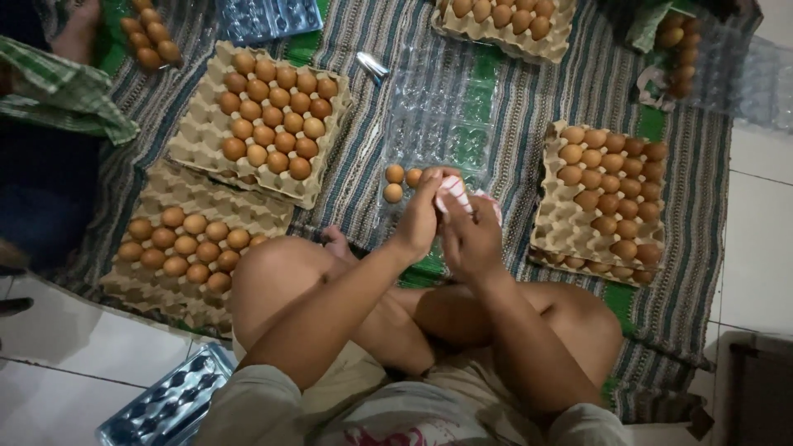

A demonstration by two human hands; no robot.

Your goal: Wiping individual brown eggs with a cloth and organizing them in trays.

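Striped cloth (529,91) is lying spread over the white tile floor (756,239), carrying everything around the hands. Beyond the left hand, up and to the left, a cardboard tray (194,136) is sitting nearly full of brown eggs (273,111). Nearer on that same side, a second tray (157,202) is holding a smaller batch (182,244) and is lying partly under the first. To the right of the right hand, a third tray (549,223) is carrying eggs mostly along its far half. A fourth tray (496,37) is showing at the far edge, straight ahead of both hands. Directly beyond the hands, a clear plastic carton (438,116) is lying open, with two eggs (394,182) sitting in its near cells just left of the fingertips. Another clear carton (165,396) is lying on the floor behind the left elbow.

The person is sitting cross-legged, and both hands are meeting in front of the knees. The left hand (417,223) is curling around an egg (429,175), only its top showing above the fingers. The right hand (471,239) is pressing a red-and-white striped rag (456,195) against that egg, fingers closed on the fabric.
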